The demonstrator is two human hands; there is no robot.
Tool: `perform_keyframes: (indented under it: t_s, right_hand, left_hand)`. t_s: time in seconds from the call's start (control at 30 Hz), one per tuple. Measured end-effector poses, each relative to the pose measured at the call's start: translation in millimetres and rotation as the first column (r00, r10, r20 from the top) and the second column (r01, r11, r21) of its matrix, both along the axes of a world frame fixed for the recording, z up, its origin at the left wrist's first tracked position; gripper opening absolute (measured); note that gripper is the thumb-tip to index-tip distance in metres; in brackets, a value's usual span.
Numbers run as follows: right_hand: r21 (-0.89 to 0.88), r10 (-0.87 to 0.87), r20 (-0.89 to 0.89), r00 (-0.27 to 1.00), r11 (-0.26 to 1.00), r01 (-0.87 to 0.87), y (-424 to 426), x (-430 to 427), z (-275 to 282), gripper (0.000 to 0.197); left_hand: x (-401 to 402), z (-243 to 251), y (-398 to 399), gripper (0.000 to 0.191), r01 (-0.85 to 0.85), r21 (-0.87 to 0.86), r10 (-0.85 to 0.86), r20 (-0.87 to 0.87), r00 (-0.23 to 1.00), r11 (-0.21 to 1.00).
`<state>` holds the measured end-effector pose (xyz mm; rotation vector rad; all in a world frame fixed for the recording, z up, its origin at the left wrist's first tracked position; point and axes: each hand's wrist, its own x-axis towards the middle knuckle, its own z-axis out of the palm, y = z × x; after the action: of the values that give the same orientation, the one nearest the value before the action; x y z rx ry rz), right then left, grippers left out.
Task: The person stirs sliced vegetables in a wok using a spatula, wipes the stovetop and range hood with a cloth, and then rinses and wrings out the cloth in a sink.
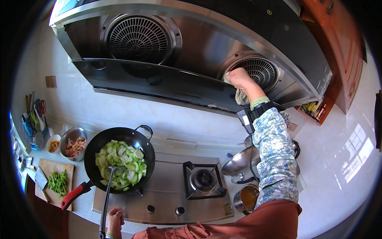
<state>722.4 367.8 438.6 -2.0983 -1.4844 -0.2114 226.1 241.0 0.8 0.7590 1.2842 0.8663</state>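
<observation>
My right hand (238, 78) is raised to the range hood (191, 38), gripping a light cloth (241, 97) against the hood's lower panel beside the right round fan grille (256, 71). Low at the cooktop's front edge, my left hand (115, 218) has its fingers curled; nothing shows in it. Beside it, the long handle of a spatula (109, 185) leans out of a black wok (89, 155). Sliced pale green vegetable (125, 161) fills the wok, which stands over the left burner, its red handle (72, 195) towards the lower left.
A bare gas burner (204, 179) lies right of the wok. Further right are a metal pan or lid (238, 162) and a pot of brownish liquid (249, 195). At left stand a bowl of raw meat (74, 143), a small bowl (53, 145), a utensil rack (35, 128), and a cutting board (56, 167) with a cleaver (41, 178).
</observation>
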Motion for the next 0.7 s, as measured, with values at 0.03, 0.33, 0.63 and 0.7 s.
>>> perform_keyframes:
  t_s: [0.03, 0.33, 0.63, 0.7]
  right_hand:
    - [-0.007, 0.004, -0.003, 1.0, 1.0, -0.004, -3, -6, -1, 0.021]
    - [-0.104, -0.292, 0.273, 0.917, 0.938, 0.33, -18, -20, 8, 0.024]
    - [-0.15, -0.089, 0.102, 0.991, 0.983, 0.103, -4, 4, -1, 0.023]
    - [0.101, -0.126, 0.065, 0.99, 0.988, 0.12, -10, 12, -11, 0.023]
  left_hand:
    - [-1, -2, -2, 0.013, -0.004, 0.011, 0.003, 0.036, 0.999, 1.0]
    - [-39, -11, -16, 0.014, -0.142, -0.066, 0.144, 0.028, 0.989, 0.988]
    - [-75, -50, -14, 0.014, -0.185, -0.075, 0.186, 0.01, 0.982, 0.98]
    - [-71, -38, -16, 0.012, -0.187, -0.049, 0.188, 0.009, 0.982, 0.981]
